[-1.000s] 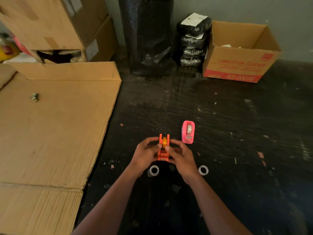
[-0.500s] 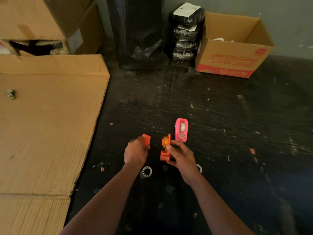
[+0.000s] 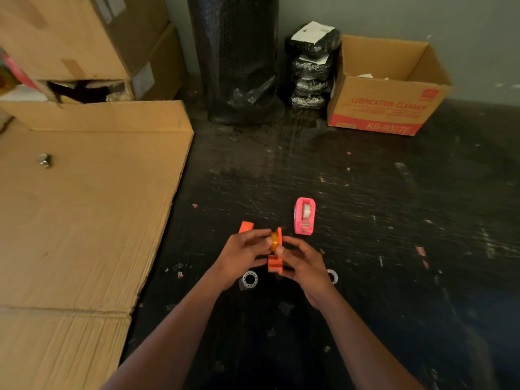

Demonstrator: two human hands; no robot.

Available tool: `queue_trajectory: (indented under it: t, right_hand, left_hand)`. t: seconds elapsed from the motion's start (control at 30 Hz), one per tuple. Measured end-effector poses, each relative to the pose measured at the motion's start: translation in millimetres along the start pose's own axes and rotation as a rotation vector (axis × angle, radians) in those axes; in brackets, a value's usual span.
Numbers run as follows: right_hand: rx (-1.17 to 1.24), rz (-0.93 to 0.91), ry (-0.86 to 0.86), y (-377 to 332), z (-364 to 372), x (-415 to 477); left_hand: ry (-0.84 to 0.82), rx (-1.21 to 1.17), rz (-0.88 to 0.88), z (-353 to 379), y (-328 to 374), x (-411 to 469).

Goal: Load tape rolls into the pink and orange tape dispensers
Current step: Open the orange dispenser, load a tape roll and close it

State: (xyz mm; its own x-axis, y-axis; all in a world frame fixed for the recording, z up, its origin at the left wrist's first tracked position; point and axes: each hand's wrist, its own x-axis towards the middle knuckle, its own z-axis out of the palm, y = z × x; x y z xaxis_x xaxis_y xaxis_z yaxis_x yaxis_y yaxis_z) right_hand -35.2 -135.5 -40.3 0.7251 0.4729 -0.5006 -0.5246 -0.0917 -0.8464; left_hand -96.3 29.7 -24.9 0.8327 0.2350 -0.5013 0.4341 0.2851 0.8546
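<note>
Cardboard sheet [image 3: 84,220] takes up the whole 9 o'clock side of the dark scratched floor [image 3: 365,192], with a small metal bit [image 3: 45,160] sitting on it. Stacked boxes [image 3: 84,43] are at 11, a black wrapped roll [image 3: 239,60] at 12, and an open Lubrication Cleaner box [image 3: 388,97] at 1 o'clock. Dead center, the right hand [image 3: 302,263] is pinching the orange dispenser half [image 3: 277,254] with a yellowish tape roll [image 3: 273,241] on it, and the left hand [image 3: 242,256] has fingertips closed on that roll. Other orange half [image 3: 246,227] pokes out behind the left knuckles; can't tell if it's held. Pink dispenser [image 3: 304,216], tape inside, stands just beyond at 1 o'clock. An empty core [image 3: 249,278] lies under the left wrist, another core [image 3: 332,275] mostly hidden by the right.
</note>
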Motion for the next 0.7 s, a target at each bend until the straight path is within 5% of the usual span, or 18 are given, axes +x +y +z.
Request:
queue_trajectory:
  t: [0.33,0.5,0.7]
  right_hand:
    - [-0.011,-0.02,-0.036,-3,2,-23]
    - [0.04,-0.009,0.009,-2,-1,-22]
    - [0.03,0.038,0.054,-1,-4,-17]
  left_hand:
    - [-0.021,0.033,0.067,1,-4,-15]
    - [0.113,0.02,0.08,0,-4,-17]
    - [0.475,0.57,0.156,-25,-39,-22]
